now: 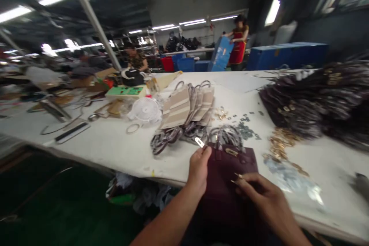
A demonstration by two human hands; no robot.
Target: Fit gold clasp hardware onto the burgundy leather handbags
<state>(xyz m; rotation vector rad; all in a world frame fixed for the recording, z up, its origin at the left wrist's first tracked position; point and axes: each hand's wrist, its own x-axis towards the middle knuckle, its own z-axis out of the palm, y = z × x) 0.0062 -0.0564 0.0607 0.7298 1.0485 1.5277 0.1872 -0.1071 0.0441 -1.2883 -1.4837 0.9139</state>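
Note:
A dark maroon handbag (227,184) leans at the table's front edge, its wrapped handles (227,136) standing up. My left hand (198,167) is closed on the bag's upper left corner. A shiny metal plate (199,142) with a slot sticks out above that thumb; whether it is attached to the bag, I cannot tell. Near the bag's top sits a gold oblong fitting (231,152). My right hand (259,194) pinches a small gold metal piece with two thin prongs (236,178) in front of the bag's face.
Beige panels with wrapped handles (180,107) are piled behind the bag. Gold fittings (281,142), small dark parts (246,130) and clear plastic (294,180) lie right. Dark bag pieces (323,100) are heaped beyond. A white fan (146,109) stands left. Two people work in the background.

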